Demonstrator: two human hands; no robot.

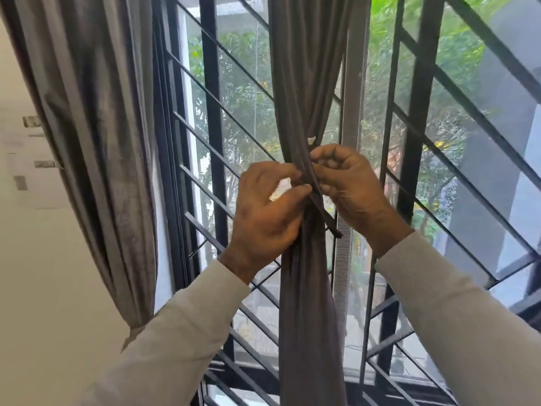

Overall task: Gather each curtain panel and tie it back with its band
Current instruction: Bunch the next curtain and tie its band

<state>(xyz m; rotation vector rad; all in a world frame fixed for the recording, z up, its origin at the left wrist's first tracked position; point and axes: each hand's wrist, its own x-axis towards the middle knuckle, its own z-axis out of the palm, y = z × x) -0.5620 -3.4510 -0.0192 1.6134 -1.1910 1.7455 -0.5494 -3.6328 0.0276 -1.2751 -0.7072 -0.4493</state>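
A dark grey curtain panel (307, 303) hangs gathered into a narrow bunch in front of the window's middle. A thin dark band (323, 212) crosses the bunch at its narrowest point, and one end trails down to the right. My left hand (265, 218) pinches the band against the gathered cloth from the left. My right hand (351, 183) pinches the band from the right at the same height. A second, lighter grey curtain panel (96, 142) hangs loose at the left.
Black window bars (212, 112) with slanted crosspieces stand right behind the curtains, with mesh and green trees beyond. A pale wall (35, 244) fills the left side. A grey mesh strip (348, 118) hangs just right of the gathered panel.
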